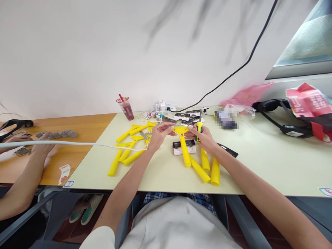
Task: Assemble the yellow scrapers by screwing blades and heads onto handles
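A yellow scraper (185, 150) with a wide head and a tubular handle is held over the table, handle toward me. My left hand (160, 134) pinches the left end of its head. The fingertips of my right hand (205, 137) grip the other end. Tucked in that same hand is a green-and-yellow screwdriver (199, 127), its shaft pointing up and away from me. Behind the scraper's handle lies a small black-and-white box (192, 148). More yellow scraper handles (214, 172) rest under and beside my right hand.
Several yellow scrapers (127, 152) lie left of my left hand. Black-and-white packets (181, 116), a drink cup (126, 109) and a power strip (169, 107) line the wall. A white cable (77, 142) crosses in front. A co-worker's hand (43, 143) is at left; a headset (287, 126) sits right.
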Action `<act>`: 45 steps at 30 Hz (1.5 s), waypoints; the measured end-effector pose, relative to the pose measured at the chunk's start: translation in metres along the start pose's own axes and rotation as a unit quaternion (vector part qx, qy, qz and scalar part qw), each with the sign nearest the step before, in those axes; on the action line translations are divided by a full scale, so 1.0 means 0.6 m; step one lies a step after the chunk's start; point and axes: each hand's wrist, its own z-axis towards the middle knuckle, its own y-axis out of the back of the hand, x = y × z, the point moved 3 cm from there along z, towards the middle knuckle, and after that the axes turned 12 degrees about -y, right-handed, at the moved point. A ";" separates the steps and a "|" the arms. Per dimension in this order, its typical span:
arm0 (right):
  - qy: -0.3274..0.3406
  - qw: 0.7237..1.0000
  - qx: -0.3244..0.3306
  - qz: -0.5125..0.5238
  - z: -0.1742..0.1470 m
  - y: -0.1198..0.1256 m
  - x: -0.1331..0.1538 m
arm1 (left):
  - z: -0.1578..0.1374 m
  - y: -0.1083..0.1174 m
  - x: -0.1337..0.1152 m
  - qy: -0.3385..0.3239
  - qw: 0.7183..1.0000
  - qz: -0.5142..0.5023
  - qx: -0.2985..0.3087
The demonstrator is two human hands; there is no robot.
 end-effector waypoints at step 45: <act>0.035 0.997 -0.050 0.037 -0.012 0.006 0.016 | -0.036 -0.050 0.031 0.139 0.987 -0.074 0.023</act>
